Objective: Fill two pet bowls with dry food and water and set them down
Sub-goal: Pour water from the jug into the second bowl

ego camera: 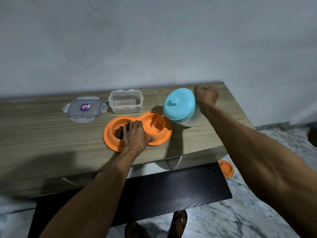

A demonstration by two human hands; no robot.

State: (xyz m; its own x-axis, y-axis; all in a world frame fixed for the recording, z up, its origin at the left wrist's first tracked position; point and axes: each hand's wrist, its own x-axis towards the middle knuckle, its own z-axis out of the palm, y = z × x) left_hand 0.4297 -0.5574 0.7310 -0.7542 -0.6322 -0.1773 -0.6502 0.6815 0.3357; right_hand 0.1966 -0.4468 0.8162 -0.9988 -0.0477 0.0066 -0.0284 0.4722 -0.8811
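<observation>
An orange double pet bowl point(167, 134) lies on the wooden table point(42, 131). Its left cup holds brown dry food point(119, 131). My left hand point(135, 134) rests flat on the bowl's middle, fingers spread, pressing it down. My right hand point(206, 95) grips the handle of a water jug with a turquoise lid point(179, 103), tilted to the left. A thin stream of water point(158, 119) runs from its spout into the right cup.
An empty clear food container point(126, 102) stands behind the bowl, its lid point(84, 108) lying to the left. A dark bench point(171, 189) sits below the table's front edge. Another orange bowl point(226, 168) lies on the marble floor. Sandalled feet show at the bottom.
</observation>
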